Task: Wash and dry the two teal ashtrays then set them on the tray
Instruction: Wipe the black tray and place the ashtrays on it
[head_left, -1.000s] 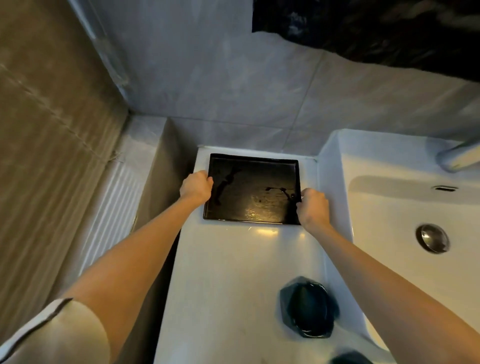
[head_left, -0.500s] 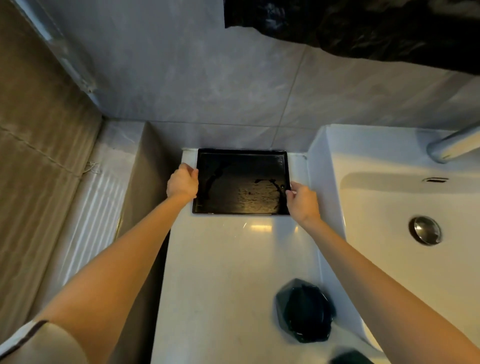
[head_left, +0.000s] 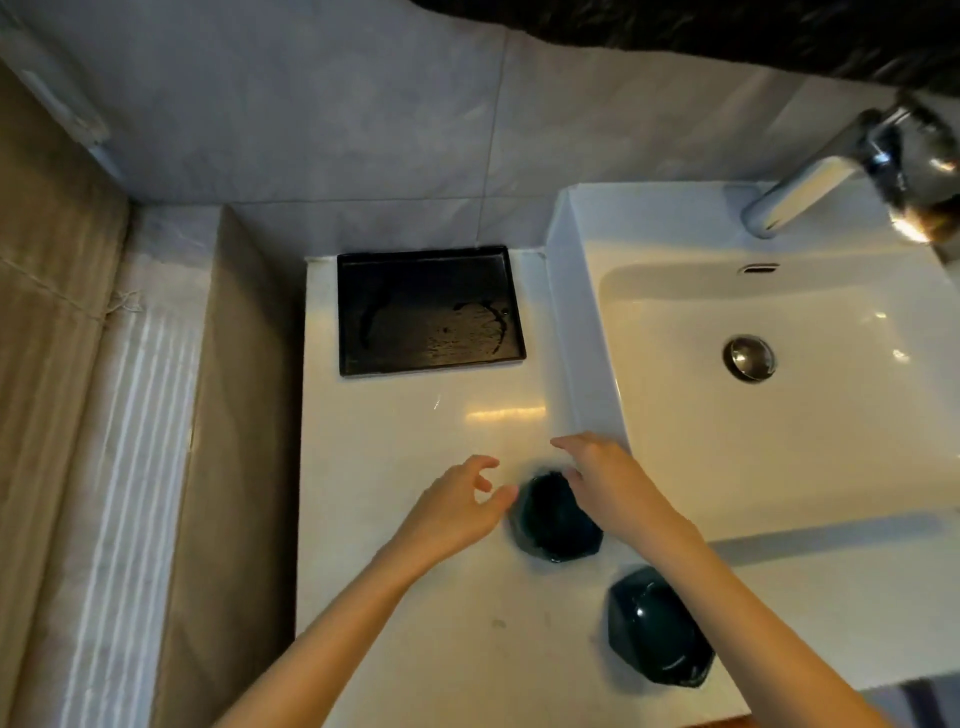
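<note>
White counter (head_left: 395, 441); left hand (head_left: 457, 506) and right hand (head_left: 610, 483) open-fingered either side of far ashtray (head_left: 553, 522), rim partly covered.

The right hand (head_left: 602, 483) covers the upper right rim of the farther teal ashtray (head_left: 550, 519), and motion blur leaves it unclear whether it or the left hand (head_left: 457, 504) touches the dish. The right forearm hides the right edge of the nearer teal ashtray (head_left: 649, 629). The faucet (head_left: 810, 192), blurred, is cut off at right; a dark mass (head_left: 727, 26) along the top edge is unidentifiable.
</note>
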